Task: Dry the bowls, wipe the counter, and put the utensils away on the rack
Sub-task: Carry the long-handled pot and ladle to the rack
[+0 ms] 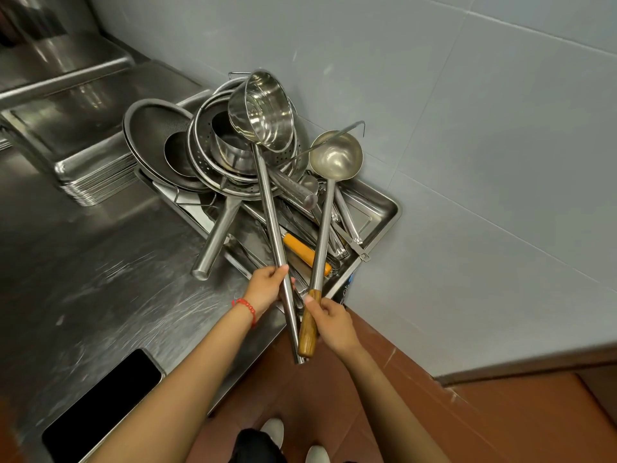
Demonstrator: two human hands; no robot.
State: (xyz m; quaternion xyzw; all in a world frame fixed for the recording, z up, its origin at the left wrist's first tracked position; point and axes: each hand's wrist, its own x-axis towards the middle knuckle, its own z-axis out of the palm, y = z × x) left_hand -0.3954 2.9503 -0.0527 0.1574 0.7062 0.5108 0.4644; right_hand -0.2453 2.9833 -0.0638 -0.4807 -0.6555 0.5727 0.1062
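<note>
Left hand [267,287], fingers curled around the long steel handle of a deep, shiny pot-shaped scoop [263,111], holds its bowl above the utensil pile. Right hand [332,324] grips the wooden handle of a round steel ladle [335,155], raised just beside the scoop. Both hang over the steel tray [384,208] at the bench [100,279] corner.

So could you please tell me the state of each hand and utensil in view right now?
Left hand: grips the deep ladle's steel handle.
Right hand: grips the round ladle's wooden handle.
Deep ladle: raised, empty.
Round ladle: raised, empty.
Tray: crowded with piled utensils.
Phone: screen dark.
</note>
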